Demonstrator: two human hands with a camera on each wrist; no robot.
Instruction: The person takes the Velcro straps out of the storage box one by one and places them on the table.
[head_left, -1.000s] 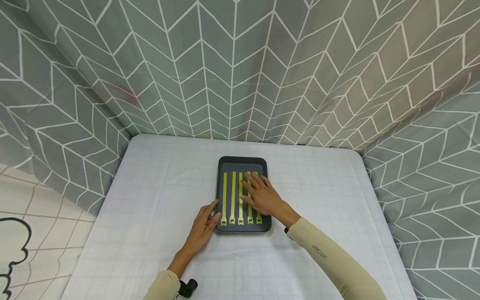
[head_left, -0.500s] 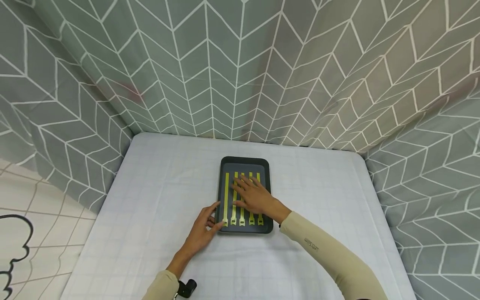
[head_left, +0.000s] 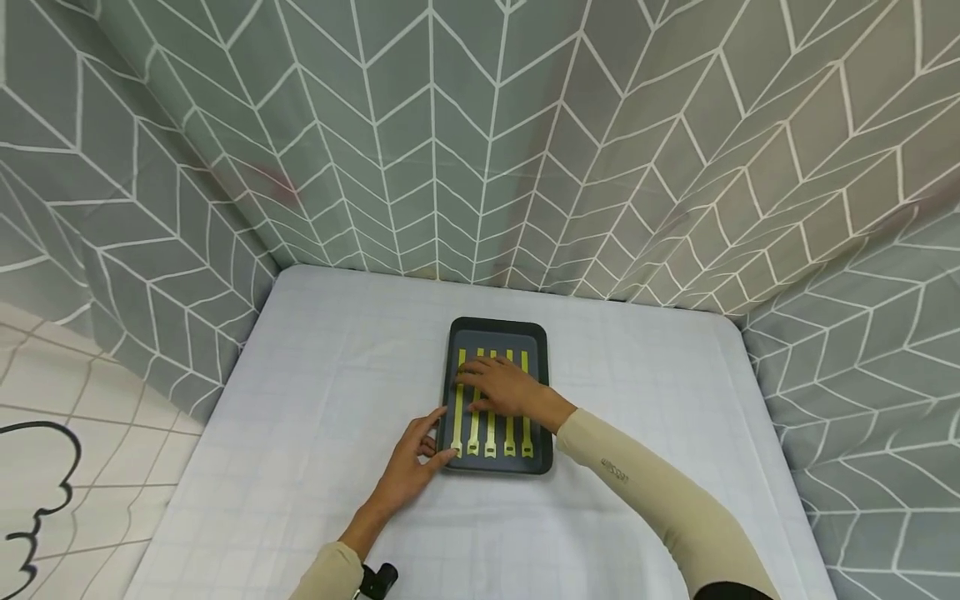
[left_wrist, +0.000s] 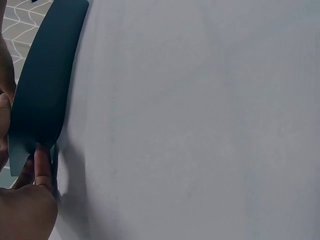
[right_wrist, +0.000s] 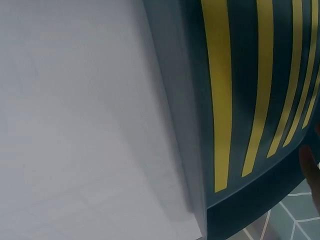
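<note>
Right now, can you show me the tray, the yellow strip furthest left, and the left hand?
Tray (head_left: 498,325): head view, on its far rim.
Yellow strip furthest left (head_left: 458,417): head view, on the lower half of its band.
Left hand (head_left: 408,468): head view, on the back of it.

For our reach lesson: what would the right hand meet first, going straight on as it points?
Probably the dark grey rectangular tray's left rim, though the right hand may pass above; height is unclear.

L grip (head_left: 409,462) part-curled; R grip (head_left: 504,387) palm-dn, ptg L.
</note>
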